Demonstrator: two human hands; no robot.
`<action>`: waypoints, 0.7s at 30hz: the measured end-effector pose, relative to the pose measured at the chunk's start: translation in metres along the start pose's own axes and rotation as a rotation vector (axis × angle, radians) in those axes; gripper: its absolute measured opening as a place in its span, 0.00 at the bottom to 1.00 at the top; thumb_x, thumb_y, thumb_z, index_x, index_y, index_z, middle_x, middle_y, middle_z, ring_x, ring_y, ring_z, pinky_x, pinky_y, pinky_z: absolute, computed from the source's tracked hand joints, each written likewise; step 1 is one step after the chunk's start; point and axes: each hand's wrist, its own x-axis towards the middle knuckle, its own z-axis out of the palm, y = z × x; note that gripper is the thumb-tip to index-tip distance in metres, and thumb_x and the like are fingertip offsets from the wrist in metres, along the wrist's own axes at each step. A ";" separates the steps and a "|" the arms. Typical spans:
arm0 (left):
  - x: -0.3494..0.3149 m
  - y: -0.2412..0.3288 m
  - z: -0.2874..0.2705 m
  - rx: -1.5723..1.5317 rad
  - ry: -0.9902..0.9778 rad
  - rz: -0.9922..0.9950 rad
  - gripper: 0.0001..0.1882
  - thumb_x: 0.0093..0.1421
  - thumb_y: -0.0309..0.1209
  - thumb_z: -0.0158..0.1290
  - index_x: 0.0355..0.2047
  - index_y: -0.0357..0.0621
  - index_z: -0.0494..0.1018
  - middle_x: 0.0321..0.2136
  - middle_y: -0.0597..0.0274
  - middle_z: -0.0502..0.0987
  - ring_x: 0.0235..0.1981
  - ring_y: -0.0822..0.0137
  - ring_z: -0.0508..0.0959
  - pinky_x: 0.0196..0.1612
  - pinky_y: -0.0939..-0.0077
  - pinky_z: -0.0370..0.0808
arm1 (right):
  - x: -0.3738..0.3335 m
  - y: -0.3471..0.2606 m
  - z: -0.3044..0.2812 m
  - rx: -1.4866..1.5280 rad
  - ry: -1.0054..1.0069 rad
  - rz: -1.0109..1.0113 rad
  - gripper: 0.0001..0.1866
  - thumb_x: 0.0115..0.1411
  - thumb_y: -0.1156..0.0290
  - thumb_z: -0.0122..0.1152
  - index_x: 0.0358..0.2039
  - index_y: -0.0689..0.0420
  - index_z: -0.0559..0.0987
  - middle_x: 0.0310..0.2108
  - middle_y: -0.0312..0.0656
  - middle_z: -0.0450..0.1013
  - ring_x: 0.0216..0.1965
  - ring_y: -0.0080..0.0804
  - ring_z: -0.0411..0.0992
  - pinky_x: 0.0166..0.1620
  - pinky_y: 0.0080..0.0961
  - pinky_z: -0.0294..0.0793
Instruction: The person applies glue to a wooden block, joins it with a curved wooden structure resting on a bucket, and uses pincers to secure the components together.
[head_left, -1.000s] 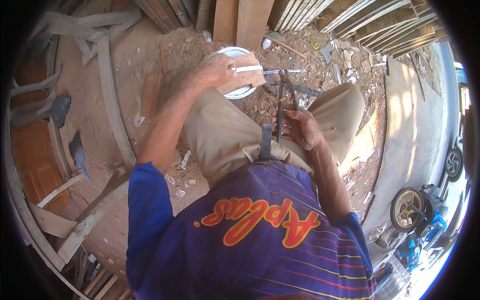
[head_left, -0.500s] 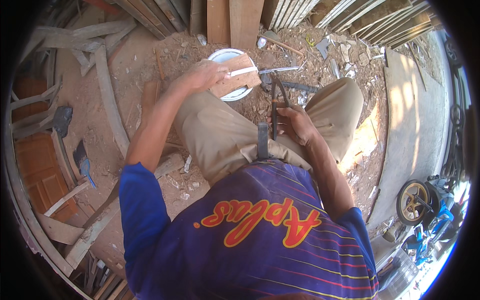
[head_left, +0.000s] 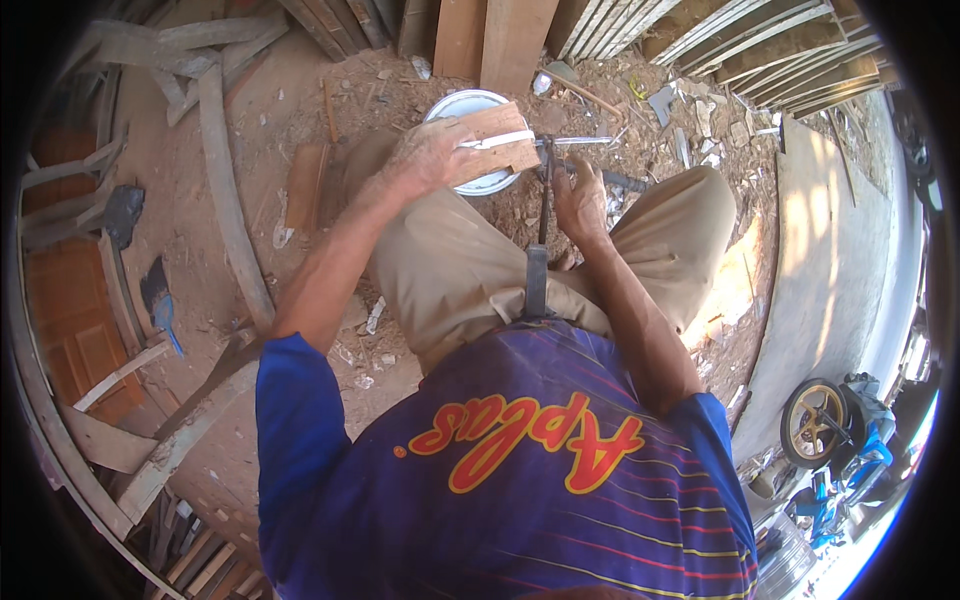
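My left hand [head_left: 432, 156] is closed on a short wooden board [head_left: 508, 121], which it holds over a round white bucket [head_left: 464, 104]. A narrow white strip [head_left: 503, 139] runs along the board's face. In my right hand [head_left: 580, 204] is a dark long-handled pair of pincers [head_left: 545, 200], its fingers wrapped round a handle. The head of the pincers lies right at the board's right end, by the end of the strip. Whether the jaws grip anything there is too small to tell.
A dark-handled tool [head_left: 622, 181] lies on the littered ground behind my right hand. Planks [head_left: 518, 45] lean upright at the far side. Long timbers [head_left: 222, 170] lie to the left, a flat grey sheet [head_left: 815, 250] to the right, near a motorbike wheel [head_left: 815, 424].
My right hand has moved up and left, bringing the head of the pincers to the board's right end. The board stays in my left hand, turned slightly flatter. The whole view has shifted a little.
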 end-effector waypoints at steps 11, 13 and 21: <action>-0.003 0.009 0.004 -0.226 0.088 -0.119 0.18 0.64 0.36 0.58 0.49 0.35 0.78 0.45 0.45 0.80 0.49 0.42 0.78 0.53 0.54 0.74 | 0.065 -0.079 0.001 0.028 -0.266 -0.752 0.16 0.59 0.70 0.64 0.49 0.49 0.83 0.48 0.44 0.78 0.52 0.49 0.73 0.58 0.42 0.73; -0.005 0.008 0.004 -0.217 0.073 -0.160 0.19 0.64 0.36 0.59 0.49 0.36 0.78 0.46 0.45 0.80 0.49 0.43 0.78 0.54 0.55 0.74 | 0.070 -0.080 0.001 0.013 -0.326 -0.718 0.16 0.59 0.70 0.64 0.49 0.49 0.83 0.48 0.44 0.78 0.52 0.49 0.73 0.58 0.42 0.73; -0.002 0.006 0.010 -0.217 0.214 -0.169 0.14 0.63 0.36 0.61 0.44 0.40 0.79 0.41 0.46 0.81 0.45 0.43 0.80 0.48 0.53 0.75 | 0.078 -0.072 0.017 0.022 -0.328 -0.713 0.19 0.59 0.70 0.65 0.52 0.47 0.82 0.46 0.45 0.79 0.53 0.50 0.73 0.59 0.43 0.72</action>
